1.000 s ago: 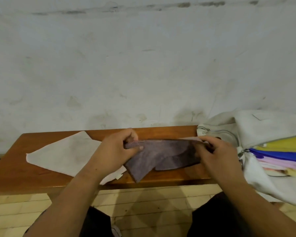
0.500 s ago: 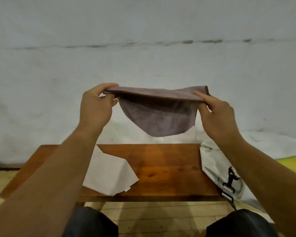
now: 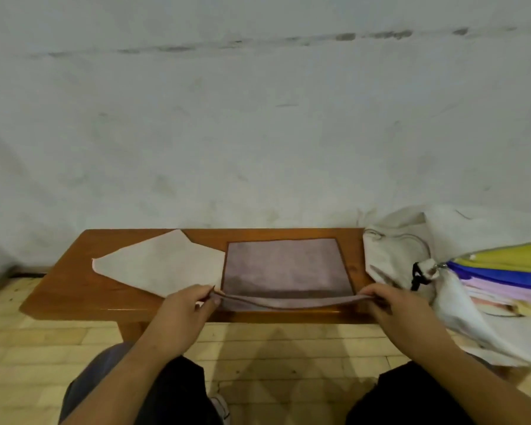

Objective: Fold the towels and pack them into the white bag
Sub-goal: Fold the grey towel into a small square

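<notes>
Lowered onto the bench (image 3: 74,289), mauve towel (image 3: 284,268) is pinched by left hand (image 3: 183,311) and right hand (image 3: 396,314), fingers (image 3: 203,292) apparently beneath

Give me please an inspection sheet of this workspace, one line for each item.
Surface: wooden bench, bare wood at its ends.
Job's things: purple towel spread on the bench; white towel lying flat left of it; white bag at right, open, folded coloured towels inside.
Clutter: nothing seen.
Grips: left hand and right hand each pinch the purple towel's near edge, raised slightly.
Cables: nothing seen.
Surroundings: stained white wall behind; pale brick floor.
</notes>
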